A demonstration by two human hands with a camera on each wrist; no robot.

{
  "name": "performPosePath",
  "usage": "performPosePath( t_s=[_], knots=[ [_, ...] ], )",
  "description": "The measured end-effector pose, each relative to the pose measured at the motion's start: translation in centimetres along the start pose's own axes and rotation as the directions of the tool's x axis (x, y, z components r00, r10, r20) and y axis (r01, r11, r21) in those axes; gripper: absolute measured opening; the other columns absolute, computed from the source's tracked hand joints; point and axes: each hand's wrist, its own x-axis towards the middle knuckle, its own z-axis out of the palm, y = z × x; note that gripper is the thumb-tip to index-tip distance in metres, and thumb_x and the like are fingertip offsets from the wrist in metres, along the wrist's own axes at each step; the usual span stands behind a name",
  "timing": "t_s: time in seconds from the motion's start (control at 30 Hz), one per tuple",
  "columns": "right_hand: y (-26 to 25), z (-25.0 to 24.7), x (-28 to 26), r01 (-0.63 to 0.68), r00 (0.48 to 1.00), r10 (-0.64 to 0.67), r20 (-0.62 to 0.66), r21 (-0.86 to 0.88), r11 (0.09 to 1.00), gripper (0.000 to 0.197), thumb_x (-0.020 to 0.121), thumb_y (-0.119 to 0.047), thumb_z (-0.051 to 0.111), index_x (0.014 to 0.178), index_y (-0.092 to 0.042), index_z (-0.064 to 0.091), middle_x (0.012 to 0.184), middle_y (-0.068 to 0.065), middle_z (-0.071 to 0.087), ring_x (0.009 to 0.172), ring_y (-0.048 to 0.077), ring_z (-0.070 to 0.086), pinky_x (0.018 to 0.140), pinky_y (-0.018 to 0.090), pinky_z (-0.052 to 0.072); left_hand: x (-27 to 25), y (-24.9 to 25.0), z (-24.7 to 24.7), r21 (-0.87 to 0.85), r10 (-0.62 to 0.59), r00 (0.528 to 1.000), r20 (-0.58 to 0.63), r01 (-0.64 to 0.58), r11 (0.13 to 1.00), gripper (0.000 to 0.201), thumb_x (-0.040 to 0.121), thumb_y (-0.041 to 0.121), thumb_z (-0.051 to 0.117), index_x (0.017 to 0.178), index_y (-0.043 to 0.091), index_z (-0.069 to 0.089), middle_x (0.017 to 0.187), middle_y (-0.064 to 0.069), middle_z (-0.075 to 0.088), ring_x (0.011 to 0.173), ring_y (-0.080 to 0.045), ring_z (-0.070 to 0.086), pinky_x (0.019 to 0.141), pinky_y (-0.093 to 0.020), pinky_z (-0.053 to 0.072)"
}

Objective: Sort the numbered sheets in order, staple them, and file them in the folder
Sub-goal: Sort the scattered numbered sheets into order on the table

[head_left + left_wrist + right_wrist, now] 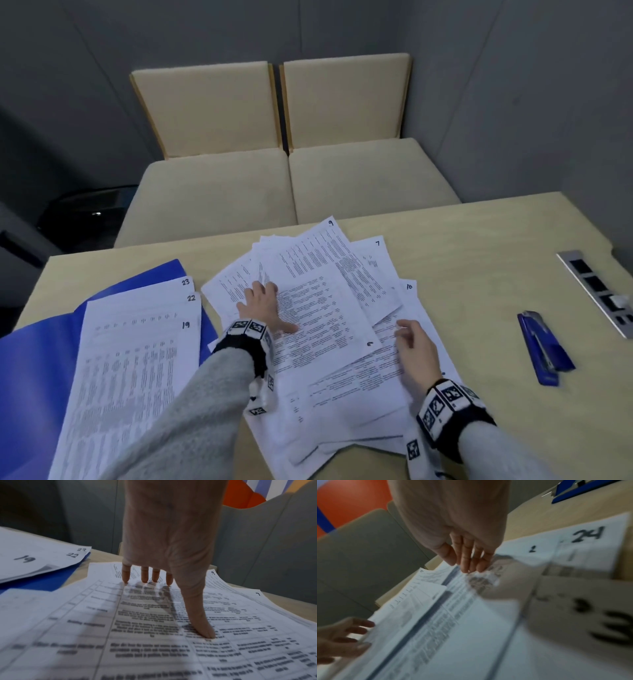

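1. Table (479, 240): pale wood, it carries everything. Past its far edge, beyond both hands, sit two beige seats (291, 185).
2. Folder (30, 370): blue, lying open to the left of the left hand, and most of it is covered by paper.
3. Loose pile (329, 377): a messy fan of printed sheets right under both hands. Handwritten 9 and 7 show on corners past the left hand's fingers, and a 10 just beyond the right hand. The right wrist view is blurry, but 24 and 2 are readable on sheets out past that hand.
4. Sorted stack (137, 359): lies on the folder, left of the left hand, with corners marked 23, 22 and 19 stepped one below the other.
5. Stapler (544, 346): blue, flat on the table well off to the right of the right hand. Nothing touches it.
6. Socket strip (596, 291): a silver strip set in the table, further right than the stapler.
7. Left hand (263, 305): spread flat on the pile, fingers (144, 574) straight with their tips pressing the top sheet and the thumb stretched out sideways. It grips nothing.
8. Right hand (416, 349): loose, fingers (467, 555) gently bent with the tips at a sheet in the pile. Can't tell if they actually touch it.
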Motion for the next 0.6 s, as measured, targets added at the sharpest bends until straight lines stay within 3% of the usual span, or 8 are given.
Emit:
performPosePath(
  t_s=[0.1, 0.2, 0.27, 0.37, 0.5, 0.6],
  knots=[
    [-0.5, 0.2, 1.6, -0.169, 0.985, 0.162, 0.05, 0.232, 0.958, 0.018, 0.094, -0.014, 0.049, 0.11, -0.016, 0.057, 0.091, 0.007, 0.061, 0.076, 0.023, 0.056, 0.063, 0.03, 0.046, 0.6, 0.3, -0.6, 0.068, 0.01, 0.999, 0.032, -0.012, 0.998, 0.118, 0.049, 0.068, 0.08, 0.14, 0.019, 0.022, 0.138, -0.007, 0.029, 0.129, -0.029, 0.033, 0.104, -0.051, 0.036],
    [-1.7, -0.3, 3.4, -0.382, 0.924, 0.334, 0.186, 0.508, 0.773, 0.003, 0.092, -0.006, 0.053, 0.089, -0.006, 0.054, 0.076, 0.012, 0.056, 0.058, 0.022, 0.05, 0.045, 0.025, 0.038, 0.8, 0.7, -1.2, 0.122, 0.019, 0.999, 0.046, -0.025, 0.992, 0.118, 0.048, 0.068, 0.08, 0.139, 0.018, 0.024, 0.137, -0.009, 0.032, 0.128, -0.029, 0.034, 0.105, -0.048, 0.038],
    [-2.5, -0.4, 4.9, -0.486, 0.873, 0.402, 0.276, 0.547, 0.681, 0.02, 0.091, -0.004, 0.052, 0.073, -0.008, 0.045, 0.062, 0.009, 0.046, 0.044, 0.017, 0.037, 0.038, 0.02, 0.025, 0.8, 0.8, -1.6, 0.149, 0.026, 0.998, 0.048, -0.033, 0.988, 0.116, 0.046, 0.07, 0.08, 0.135, 0.018, 0.027, 0.133, -0.009, 0.036, 0.124, -0.028, 0.037, 0.104, -0.046, 0.039],
    [-3.2, -0.7, 6.5, -0.564, 0.826, 0.455, 0.334, 0.487, 0.667, 0.024, 0.087, -0.007, 0.06, 0.068, -0.009, 0.046, 0.055, 0.008, 0.045, 0.037, 0.016, 0.04, 0.035, 0.016, 0.027, 0.5, 0.8, -1.5, 0.189, -0.007, 0.999, 0.043, -0.001, 0.982, 0.117, 0.043, 0.075, 0.077, 0.133, 0.018, 0.028, 0.132, -0.007, 0.038, 0.124, -0.028, 0.038, 0.106, -0.047, 0.034],
    [-4.4, -0.5, 7.3, -0.566, 0.824, 0.484, 0.294, 0.419, 0.71, 0.015, 0.083, -0.011, 0.069, 0.079, -0.004, 0.057, 0.061, 0.011, 0.054, 0.036, 0.019, 0.059, 0.038, 0.023, 0.046, -0.2, 0.4, -1.5, 0.212, -0.01, 1.0, 0.008, 0.008, 0.977, 0.117, 0.042, 0.082, 0.071, 0.129, 0.014, 0.032, 0.128, -0.006, 0.039, 0.12, -0.026, 0.039, 0.106, -0.045, 0.033],
    [-4.9, -0.2, 7.5, -0.543, 0.839, 0.473, 0.268, 0.459, 0.703, 0.018, 0.088, -0.001, 0.061, 0.1, -0.005, 0.049, 0.062, 0.011, 0.051, 0.031, 0.017, 0.054, 0.033, 0.02, 0.041, -0.9, 0.1, -1.2, 0.082, 0.082, 0.995, -0.055, -0.077, 0.994, 0.089, 0.057, 0.068, 0.075, 0.118, 0.016, 0.036, 0.109, 0.002, 0.053, 0.105, -0.02, 0.051, 0.105, -0.045, 0.033]
  ],
)
